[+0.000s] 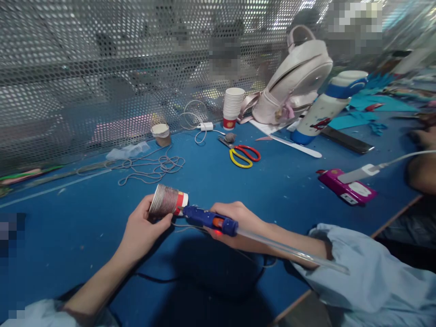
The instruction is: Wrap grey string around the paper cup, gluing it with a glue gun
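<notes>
My left hand (143,229) is closed around a paper cup wrapped in grey string (166,200), held on its side above the blue table (85,218). My right hand (235,222) grips a blue hot glue gun (209,220) with a clear glue stick (289,250) sticking out of its back. The gun's nozzle touches the cup's red and white end. A small red light glows on the gun's body.
Loose grey string (153,167) lies behind the cup. Further back are another wrapped cup (161,132), a stack of paper cups (233,107), red and yellow scissors (242,155), a white bag (294,86), a bottle (327,106) and a pink device (347,190). Another person's arm (420,170) shows at right.
</notes>
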Available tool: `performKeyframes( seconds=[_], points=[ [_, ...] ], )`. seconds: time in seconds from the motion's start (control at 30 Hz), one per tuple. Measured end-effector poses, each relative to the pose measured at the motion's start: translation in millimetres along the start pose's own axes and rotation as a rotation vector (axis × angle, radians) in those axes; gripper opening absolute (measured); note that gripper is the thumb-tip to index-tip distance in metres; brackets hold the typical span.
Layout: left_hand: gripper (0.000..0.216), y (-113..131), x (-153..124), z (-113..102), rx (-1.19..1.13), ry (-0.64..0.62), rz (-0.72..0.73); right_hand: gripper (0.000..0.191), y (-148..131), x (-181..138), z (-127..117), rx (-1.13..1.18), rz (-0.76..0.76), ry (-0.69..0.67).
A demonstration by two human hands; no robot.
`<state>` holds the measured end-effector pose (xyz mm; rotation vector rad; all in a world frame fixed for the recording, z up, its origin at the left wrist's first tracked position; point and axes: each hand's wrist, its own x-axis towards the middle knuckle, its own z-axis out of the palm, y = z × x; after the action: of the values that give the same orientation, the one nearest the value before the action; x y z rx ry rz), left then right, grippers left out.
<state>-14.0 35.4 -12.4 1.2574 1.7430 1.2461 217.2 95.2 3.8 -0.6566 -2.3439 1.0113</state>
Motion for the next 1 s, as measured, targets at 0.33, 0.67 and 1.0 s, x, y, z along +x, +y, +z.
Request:
performKeyframes(
  seconds=[0.33,0.67,1.0],
  points=[
    [0.037,-6.0,0.6,-4.4,0.05,-0.038,0.067,0.006,0.3,1.3,-2.2,-0.031,0.044,0.009],
    [0.027,-6.4,5.4,-8.8,0.093,-0.091,0.15,0.005,-4.1,1.4,-6.8,-0.003,0.107,-0.03],
    [0.026,-10.7,8.7,-13.6,0.047,-0.156,0.152,0.006,-8.2,1.7,-7.8,0.007,0.194,-0.053]
  ],
)
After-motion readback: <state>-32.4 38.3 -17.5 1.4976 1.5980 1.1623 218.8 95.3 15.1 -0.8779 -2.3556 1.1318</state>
